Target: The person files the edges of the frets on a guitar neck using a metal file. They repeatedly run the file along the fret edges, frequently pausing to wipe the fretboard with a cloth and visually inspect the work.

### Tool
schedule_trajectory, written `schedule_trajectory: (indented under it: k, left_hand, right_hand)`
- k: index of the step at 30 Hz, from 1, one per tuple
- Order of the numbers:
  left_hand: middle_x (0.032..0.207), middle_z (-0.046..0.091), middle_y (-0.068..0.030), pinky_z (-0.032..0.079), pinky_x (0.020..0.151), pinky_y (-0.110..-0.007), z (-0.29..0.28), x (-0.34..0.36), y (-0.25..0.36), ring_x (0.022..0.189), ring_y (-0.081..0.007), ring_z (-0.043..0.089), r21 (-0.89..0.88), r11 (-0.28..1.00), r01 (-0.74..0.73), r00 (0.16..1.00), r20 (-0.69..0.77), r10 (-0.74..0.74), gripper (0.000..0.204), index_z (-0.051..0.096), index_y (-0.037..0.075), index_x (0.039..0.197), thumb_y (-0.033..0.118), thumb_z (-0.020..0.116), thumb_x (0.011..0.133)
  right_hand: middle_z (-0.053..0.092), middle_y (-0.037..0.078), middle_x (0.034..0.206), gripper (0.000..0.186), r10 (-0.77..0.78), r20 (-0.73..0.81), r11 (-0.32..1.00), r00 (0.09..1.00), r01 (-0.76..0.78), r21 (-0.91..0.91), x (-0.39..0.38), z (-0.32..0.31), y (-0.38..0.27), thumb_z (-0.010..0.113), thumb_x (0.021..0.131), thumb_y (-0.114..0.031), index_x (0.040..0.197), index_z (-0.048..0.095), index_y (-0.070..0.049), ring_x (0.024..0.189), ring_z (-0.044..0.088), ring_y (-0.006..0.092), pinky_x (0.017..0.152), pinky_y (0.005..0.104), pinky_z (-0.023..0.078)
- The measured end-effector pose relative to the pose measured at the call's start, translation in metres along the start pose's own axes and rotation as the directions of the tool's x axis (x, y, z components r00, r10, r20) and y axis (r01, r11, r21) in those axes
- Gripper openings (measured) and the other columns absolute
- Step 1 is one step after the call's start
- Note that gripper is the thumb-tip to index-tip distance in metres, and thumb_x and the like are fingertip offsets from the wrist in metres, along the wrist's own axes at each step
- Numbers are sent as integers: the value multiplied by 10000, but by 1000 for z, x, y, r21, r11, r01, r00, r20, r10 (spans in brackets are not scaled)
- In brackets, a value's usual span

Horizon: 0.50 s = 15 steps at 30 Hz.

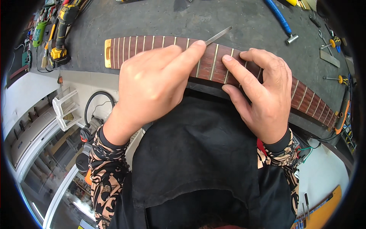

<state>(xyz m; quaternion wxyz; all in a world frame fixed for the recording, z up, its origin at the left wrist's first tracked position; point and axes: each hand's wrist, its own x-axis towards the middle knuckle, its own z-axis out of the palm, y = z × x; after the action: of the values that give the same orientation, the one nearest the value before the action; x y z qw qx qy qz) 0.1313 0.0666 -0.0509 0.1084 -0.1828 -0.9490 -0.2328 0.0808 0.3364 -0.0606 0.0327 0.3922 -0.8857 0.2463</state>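
Note:
A guitar neck [207, 65] with a reddish-brown fretboard and metal frets lies across the near edge of the dark bench. My left hand [152, 78] is closed over the fretboard, thumb and forefinger pinching a slim metal file [219, 35]. The file's bare end points up and to the right, past the neck's far edge; my fist hides the rest. Over the neck, right of the file, my right hand [267, 87] has its forefinger laid on the frets. Its thumb is at the near edge and another fingertip at the far edge.
A yellow-black cordless power tool [61, 34] and a brush [45, 59] lie at the bench's left. At the back right is a blue-handled hammer [282, 21]; screwdrivers [337, 79] lie farther right. A white plastic stool [65, 107] stands below the bench.

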Motion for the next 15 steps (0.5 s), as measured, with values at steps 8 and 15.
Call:
schedule_trajectory:
  k: [8,15]
  left_hand:
    - [962,819,-105,524,688,-287,-10,-24,20,735,-109,670,-419,818,394,914,88,-396,301,855,-10,1327,-86,735,1062]
    - [795,677,-95,490,632,-348,8,9,-1,670,-197,639,-85,995,-44,998,-47,40,378,823,0,1380,-77,769,1014]
  right_hand:
    - [701,62,1404,665,15,-20,1000,1000,-15,5,-7,4,3,976,773,-170,1420,828,-221,1311,682,318,1109,508,519]
    - [699,80,1432,720,40,38,998,998,-38,-48,-8,-12,5,963,791,-170,1489,791,-219,1281,684,329,1118,513,516]
